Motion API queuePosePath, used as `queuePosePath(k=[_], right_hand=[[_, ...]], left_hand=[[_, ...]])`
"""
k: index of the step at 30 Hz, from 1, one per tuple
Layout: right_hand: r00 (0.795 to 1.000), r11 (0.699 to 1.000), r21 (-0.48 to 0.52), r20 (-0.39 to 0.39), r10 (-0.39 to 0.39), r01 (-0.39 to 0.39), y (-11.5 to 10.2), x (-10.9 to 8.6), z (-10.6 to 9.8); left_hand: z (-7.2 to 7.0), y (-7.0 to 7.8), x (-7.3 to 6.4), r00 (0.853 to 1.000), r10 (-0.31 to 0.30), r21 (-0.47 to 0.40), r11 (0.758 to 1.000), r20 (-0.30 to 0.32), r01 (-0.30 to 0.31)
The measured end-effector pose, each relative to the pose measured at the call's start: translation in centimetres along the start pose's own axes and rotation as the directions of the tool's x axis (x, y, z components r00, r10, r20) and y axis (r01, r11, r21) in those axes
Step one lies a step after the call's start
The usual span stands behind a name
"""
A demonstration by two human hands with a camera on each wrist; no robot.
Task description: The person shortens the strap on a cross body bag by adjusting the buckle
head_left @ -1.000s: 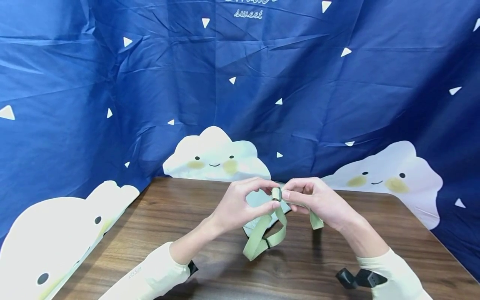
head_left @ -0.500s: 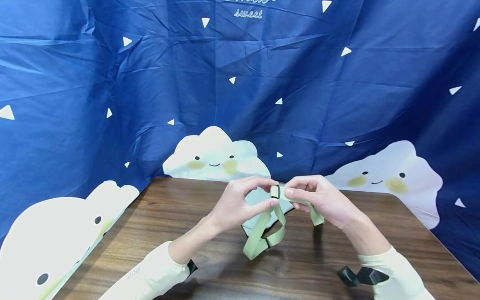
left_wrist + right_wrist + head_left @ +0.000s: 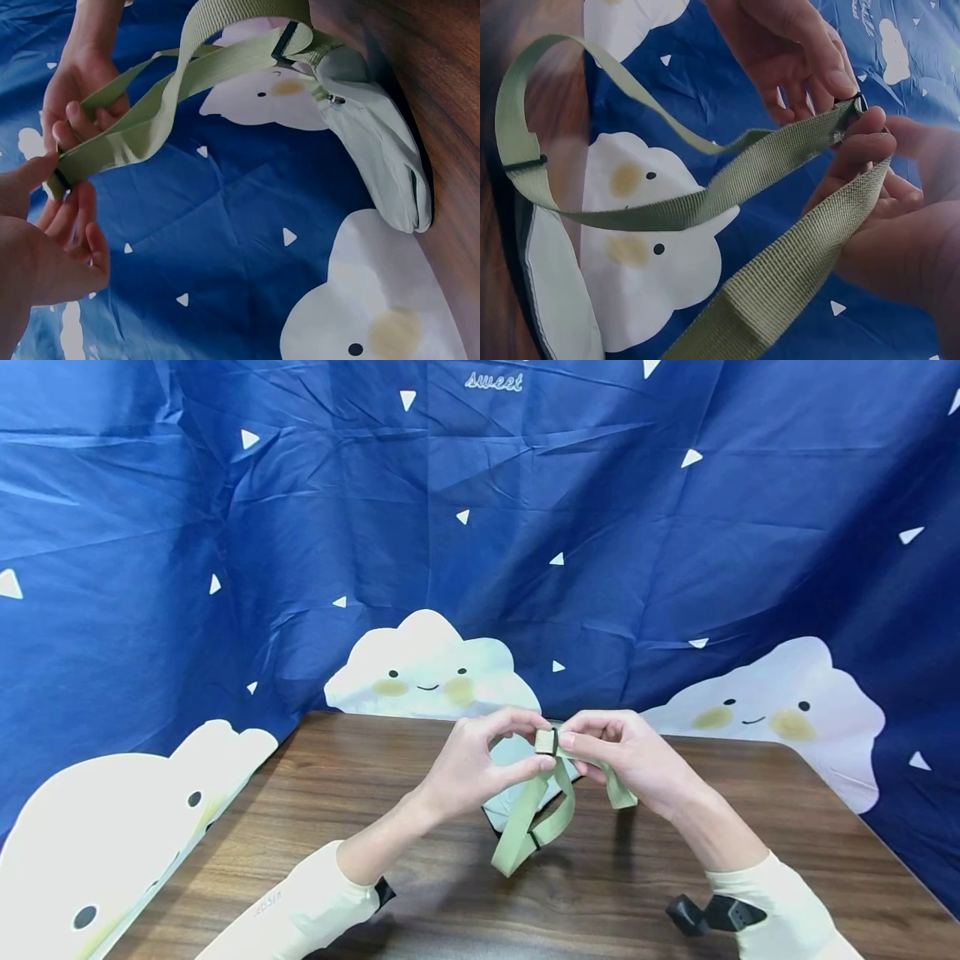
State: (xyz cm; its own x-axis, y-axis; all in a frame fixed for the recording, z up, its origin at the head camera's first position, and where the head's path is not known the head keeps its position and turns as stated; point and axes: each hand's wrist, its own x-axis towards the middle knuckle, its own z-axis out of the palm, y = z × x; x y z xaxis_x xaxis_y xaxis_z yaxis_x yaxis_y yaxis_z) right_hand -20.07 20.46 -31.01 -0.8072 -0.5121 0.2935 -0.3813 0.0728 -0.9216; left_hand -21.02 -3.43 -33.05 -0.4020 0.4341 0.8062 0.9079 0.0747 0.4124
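Blue cloth (image 3: 480, 560) hangs behind our table (image 3: 360, 777); our left hand (image 3: 472, 768) pinches the green strap (image 3: 516, 833) at its black buckle (image 3: 555, 742). Our right hand (image 3: 641, 760) pinches it just beside; the loop hangs below our left grip.

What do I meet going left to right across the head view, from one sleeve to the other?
Left sleeve → left hand → dark strap buckle → right hand → right sleeve.
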Motion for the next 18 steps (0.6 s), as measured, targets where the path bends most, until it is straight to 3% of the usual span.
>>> queuePosePath(k=[10, 14, 18], right_hand=[[0.999, 0.998, -0.056, 0.051, 0.02, -0.017, -0.1, -0.3, -1.6], [0.998, 0.998, -0.068, 0.061, 0.003, 0.001, 0.1, -0.2, -1.5], [0.997, 0.997, -0.077, 0.079, -0.015, 0.021, 0.2, 0.0, -1.0]], left_hand=[[-0.9, 0.0, 0.3, 0.997, -0.068, 0.013, 0.998, 0.029, 0.068], [-0.9, 0.0, 0.2, 0.994, -0.099, -0.002, 0.995, 0.054, 0.099], [-0.7, 0.0, 0.1, 0.993, -0.089, 0.011, 0.996, 0.072, 0.088]])
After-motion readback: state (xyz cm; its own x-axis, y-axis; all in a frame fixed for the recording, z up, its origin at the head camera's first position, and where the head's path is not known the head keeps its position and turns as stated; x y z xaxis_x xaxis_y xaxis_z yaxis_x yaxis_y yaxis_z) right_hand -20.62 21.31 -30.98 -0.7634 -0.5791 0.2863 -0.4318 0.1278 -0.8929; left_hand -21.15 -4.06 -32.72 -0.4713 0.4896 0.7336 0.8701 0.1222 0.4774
